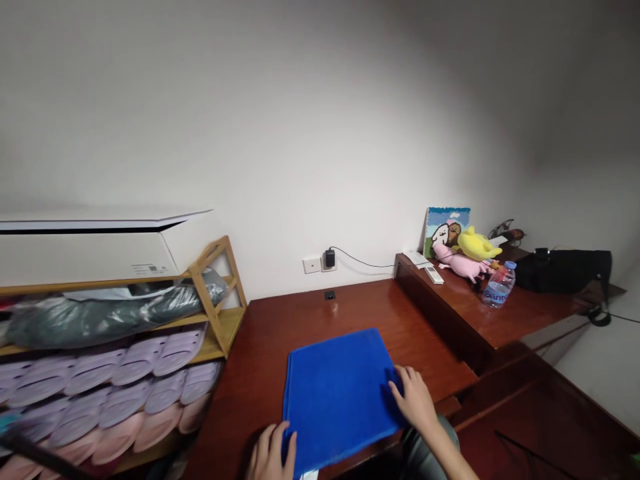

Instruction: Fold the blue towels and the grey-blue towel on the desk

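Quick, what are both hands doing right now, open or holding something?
Left hand: open, at the left edge of the blue cloth.
Right hand: open, at its right edge.

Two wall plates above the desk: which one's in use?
The right-hand wall plate: a black adapter with a cable is plugged into it. The left-hand wall plate has no plug.

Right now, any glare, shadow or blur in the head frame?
Head view: wall bright mid-frame, dimmer toward upper right; small glare spot on the desk, below its black socket; dark shadow on the blue cloth beside the right hand; lilac slippers at left look soft.
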Motion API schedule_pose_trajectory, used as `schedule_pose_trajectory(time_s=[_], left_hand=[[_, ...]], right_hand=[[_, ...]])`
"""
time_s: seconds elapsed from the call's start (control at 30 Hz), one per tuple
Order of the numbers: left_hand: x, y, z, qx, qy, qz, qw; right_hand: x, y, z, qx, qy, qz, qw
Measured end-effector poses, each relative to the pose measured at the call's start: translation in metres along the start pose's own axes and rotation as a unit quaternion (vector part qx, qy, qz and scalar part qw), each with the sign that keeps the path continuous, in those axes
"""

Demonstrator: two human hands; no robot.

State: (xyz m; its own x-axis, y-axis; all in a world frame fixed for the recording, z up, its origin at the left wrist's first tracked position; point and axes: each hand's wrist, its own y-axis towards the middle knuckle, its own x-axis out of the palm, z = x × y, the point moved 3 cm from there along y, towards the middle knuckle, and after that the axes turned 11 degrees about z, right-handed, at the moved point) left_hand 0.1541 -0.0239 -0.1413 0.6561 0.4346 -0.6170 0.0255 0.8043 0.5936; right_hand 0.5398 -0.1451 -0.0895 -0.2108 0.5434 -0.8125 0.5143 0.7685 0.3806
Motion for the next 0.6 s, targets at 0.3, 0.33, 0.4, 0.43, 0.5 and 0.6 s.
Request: schedule_pose_trajectory(time_s=[0.3,0.33,0.4,0.43,0.5,0.6], left_hand=[[0.089,0.032,0.101,0.233,0.024,-0.159,0.959],[0.092,0.029,0.091,0.226,0.038,-0.154,0.961],[0.092,0.022,0.061,0.198,0.064,-0.134,0.969],[0.089,0.019,0.045,0.183,0.076,-0.126,0.972],[0.081,0.014,0.015,0.158,0.094,-0.116,0.976],[0.070,0.013,-0.006,0.145,0.098,-0.114,0.978]], right_hand=[[0.061,-0.003,-0.044,-0.065,-0.063,-0.104,0.991],[0.062,-0.005,-0.036,-0.057,-0.069,-0.104,0.991],[0.061,-0.006,-0.018,-0.031,-0.081,-0.106,0.991],[0.059,-0.004,-0.010,-0.017,-0.087,-0.110,0.990],[0.054,0.002,0.002,0.001,-0.093,-0.118,0.989],[0.049,0.019,-0.001,0.002,-0.083,-0.115,0.990]])
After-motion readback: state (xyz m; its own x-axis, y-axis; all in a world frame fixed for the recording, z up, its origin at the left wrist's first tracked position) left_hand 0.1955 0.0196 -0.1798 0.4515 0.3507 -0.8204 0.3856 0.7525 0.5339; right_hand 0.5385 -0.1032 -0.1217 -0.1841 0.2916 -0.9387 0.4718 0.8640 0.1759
